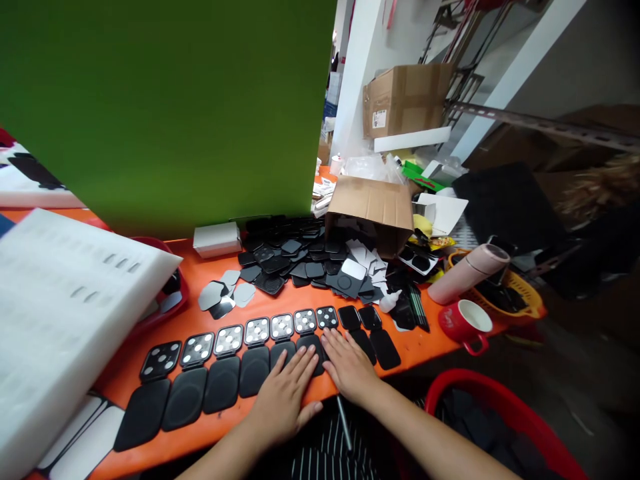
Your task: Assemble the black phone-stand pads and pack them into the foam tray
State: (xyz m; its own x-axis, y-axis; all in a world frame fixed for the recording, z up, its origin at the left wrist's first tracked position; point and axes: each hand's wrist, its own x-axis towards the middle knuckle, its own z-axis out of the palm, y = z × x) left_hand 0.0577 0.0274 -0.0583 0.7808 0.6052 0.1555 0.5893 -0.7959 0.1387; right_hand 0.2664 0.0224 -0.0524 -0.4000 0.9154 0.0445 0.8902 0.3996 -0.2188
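Several black hinged square units lie unfolded in a row along the orange table [215, 420]. Most upper panels [197, 349] carry white dots, while the lower pads [186, 399] are plain black. My left hand [286, 395] rests with fingers stretched out over lower pads in the middle of the row, holding nothing. Beside it, my right hand [350, 365] lies flat with fingers apart, touching the pads just right of there. At the right end, two units have plain dark upper panels [371, 318]. The palms partly hide the pads beneath.
Behind the row are a heap of loose black panels [300, 260], silver plates [245, 295] and an open cardboard box [373, 200]. A red mug [453, 325] and pink bottle [467, 275] stand right. White foam [75, 300] crowds the left; a red tub [450, 383] sits below right.
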